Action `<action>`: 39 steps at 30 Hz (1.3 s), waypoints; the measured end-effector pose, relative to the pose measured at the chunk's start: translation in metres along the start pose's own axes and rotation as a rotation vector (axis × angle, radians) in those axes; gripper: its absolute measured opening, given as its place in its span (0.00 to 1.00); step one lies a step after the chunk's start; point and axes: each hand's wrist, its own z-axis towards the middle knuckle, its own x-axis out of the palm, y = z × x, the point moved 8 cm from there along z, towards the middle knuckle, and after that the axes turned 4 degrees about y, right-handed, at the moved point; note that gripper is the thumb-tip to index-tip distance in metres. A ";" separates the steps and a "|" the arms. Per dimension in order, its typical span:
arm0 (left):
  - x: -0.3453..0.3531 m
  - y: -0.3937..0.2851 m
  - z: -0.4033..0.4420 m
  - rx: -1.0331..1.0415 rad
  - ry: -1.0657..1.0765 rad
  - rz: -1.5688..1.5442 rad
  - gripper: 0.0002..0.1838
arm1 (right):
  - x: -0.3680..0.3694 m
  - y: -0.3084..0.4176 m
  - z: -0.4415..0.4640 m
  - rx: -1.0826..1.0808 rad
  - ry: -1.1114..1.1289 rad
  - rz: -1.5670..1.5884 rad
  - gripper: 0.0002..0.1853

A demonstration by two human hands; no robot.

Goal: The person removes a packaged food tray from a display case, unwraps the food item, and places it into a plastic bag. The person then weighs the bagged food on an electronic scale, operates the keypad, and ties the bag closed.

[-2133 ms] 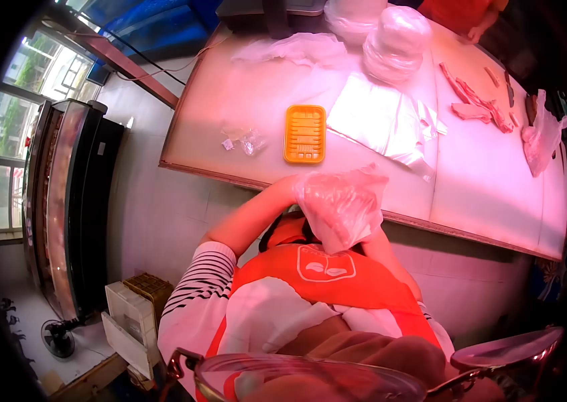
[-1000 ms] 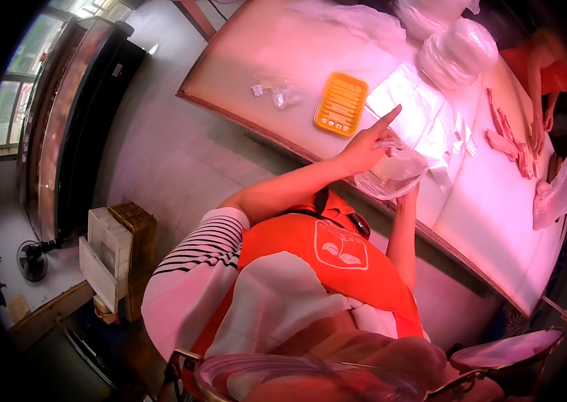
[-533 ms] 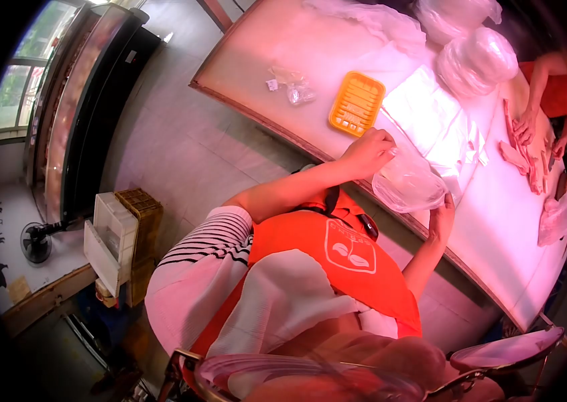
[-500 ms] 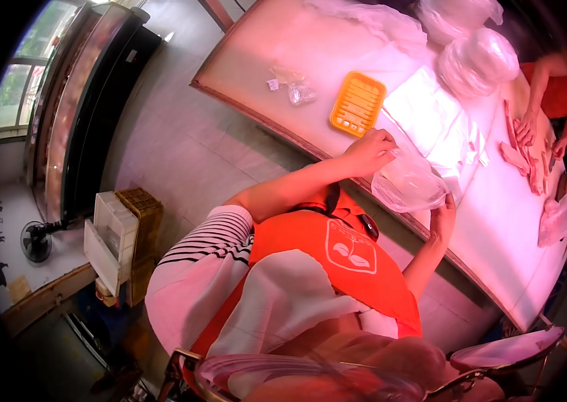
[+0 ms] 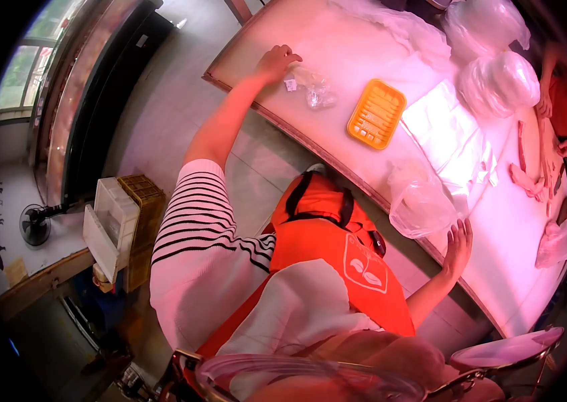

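My left hand (image 5: 277, 64) is stretched over the far left of the table, fingers loosely bent. Its fingertips are beside a small crumpled clear plastic wrapper (image 5: 317, 94) with a white label; no grip on it shows. Near the table's front edge my right hand (image 5: 456, 249) is open, fingers spread, next to a clear plastic bag (image 5: 421, 204). The bag lies on the tabletop, slightly puffed; whether the fingertips touch it I cannot tell. Between my hands sits a yellow ribbed tray (image 5: 377, 114). To its right lies a stack of flat white plastic sheets or bags (image 5: 448, 130).
Puffed plastic bags (image 5: 498, 84) stand at the back of the table (image 5: 491, 281). At the right, another person's hand (image 5: 545, 106) is near strips of meat (image 5: 528, 177) and a pinkish bag (image 5: 560, 234). On my left are crates (image 5: 112, 214) and a small fan (image 5: 34, 224).
My left hand has left the clear bag and moved up and left to the wrapper. My right hand has let go of the bag and spread its fingers. The bag now lies on the table.
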 end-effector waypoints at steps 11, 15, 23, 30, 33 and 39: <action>0.009 -0.005 0.008 0.127 0.004 -0.059 0.10 | -0.005 0.002 -0.008 -0.023 -0.027 0.018 0.26; 0.005 -0.004 0.008 0.143 -0.053 -0.123 0.07 | -0.003 0.005 -0.011 -0.025 -0.039 0.021 0.26; -0.080 -0.056 0.023 0.145 -0.033 -0.503 0.06 | -0.006 0.011 -0.012 -0.041 -0.051 0.033 0.25; -0.179 -0.125 0.054 0.181 0.205 -0.003 0.08 | 0.000 0.059 -0.016 -0.190 -0.032 -0.004 0.24; -0.191 -0.135 0.067 0.335 0.229 -0.029 0.07 | 0.027 0.093 -0.016 -0.315 0.060 -0.010 0.24; -0.233 -0.197 0.067 0.366 0.560 -0.635 0.09 | 0.202 0.170 -0.036 -0.538 0.638 -0.186 0.34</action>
